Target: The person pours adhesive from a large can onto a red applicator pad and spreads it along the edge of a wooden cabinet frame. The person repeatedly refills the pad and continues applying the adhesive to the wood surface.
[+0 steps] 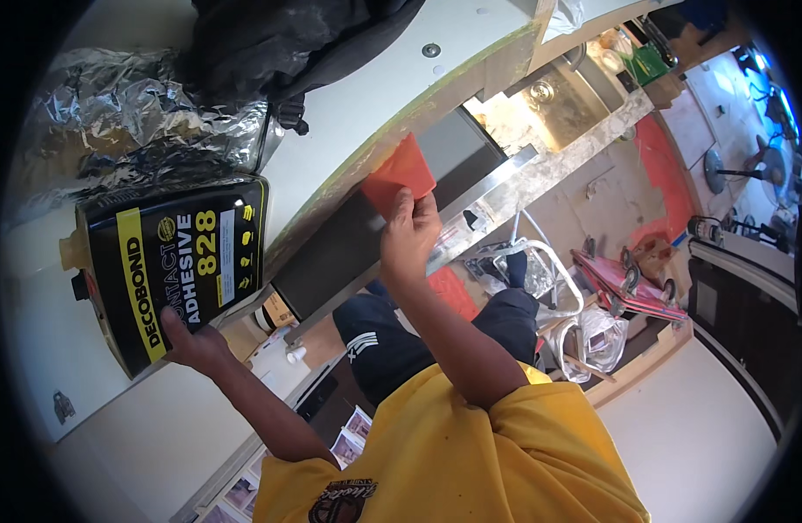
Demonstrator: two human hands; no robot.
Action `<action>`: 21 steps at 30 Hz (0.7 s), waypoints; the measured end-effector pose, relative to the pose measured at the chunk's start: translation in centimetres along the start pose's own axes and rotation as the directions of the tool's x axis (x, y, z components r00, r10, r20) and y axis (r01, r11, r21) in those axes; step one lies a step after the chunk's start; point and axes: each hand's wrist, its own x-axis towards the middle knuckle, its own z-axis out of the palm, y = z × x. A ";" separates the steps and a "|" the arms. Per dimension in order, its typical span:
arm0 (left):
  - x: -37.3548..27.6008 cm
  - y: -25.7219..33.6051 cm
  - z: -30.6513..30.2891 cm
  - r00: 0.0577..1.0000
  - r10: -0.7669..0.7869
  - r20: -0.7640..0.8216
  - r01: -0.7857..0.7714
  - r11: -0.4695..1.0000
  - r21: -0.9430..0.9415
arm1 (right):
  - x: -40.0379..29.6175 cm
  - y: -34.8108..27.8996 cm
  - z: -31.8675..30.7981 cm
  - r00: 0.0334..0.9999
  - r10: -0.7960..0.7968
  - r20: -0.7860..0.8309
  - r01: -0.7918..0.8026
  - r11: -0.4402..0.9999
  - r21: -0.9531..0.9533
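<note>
My left hand (195, 343) grips the lower corner of a black and yellow Decobond contact adhesive can (178, 261). The thumb lies on the label face; the other fingers are hidden behind. A cap shows on the can's left end. In my right hand (410, 229), pinched between thumb and fingers, is a flat red spreader (401, 173). The spreader's far edge is at the curved edge strip (453, 95) of a white panel (348, 111); whether it touches cannot be told. Yellowish streaks of what looks like adhesive run along that strip.
Crumpled foil (146, 124) and a black cloth (270, 46) lie beyond the can. Below the strip are a dark hob-like panel (335, 255) and a metal sink (587, 88) in a counter. A white tubular frame (571, 281) and an upturned red wheeled dolly (636, 294) stand on the floor.
</note>
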 end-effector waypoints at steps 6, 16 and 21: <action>0.0 0.0 0.1 1.000 0.016 0.023 -0.015 1.000 -0.020 | -0.2 -0.2 -0.3 0.999 -0.002 -0.050 0.001 0.999 -0.033; 0.0 0.1 0.4 0.999 0.040 0.021 -0.039 0.998 -0.056 | 1.5 -0.9 0.9 0.999 0.028 -0.027 -0.029 0.999 -0.033; -0.2 0.3 0.8 0.998 0.052 0.035 -0.050 0.997 -0.063 | -0.8 -2.5 2.6 0.998 -0.044 0.040 0.049 0.992 -0.112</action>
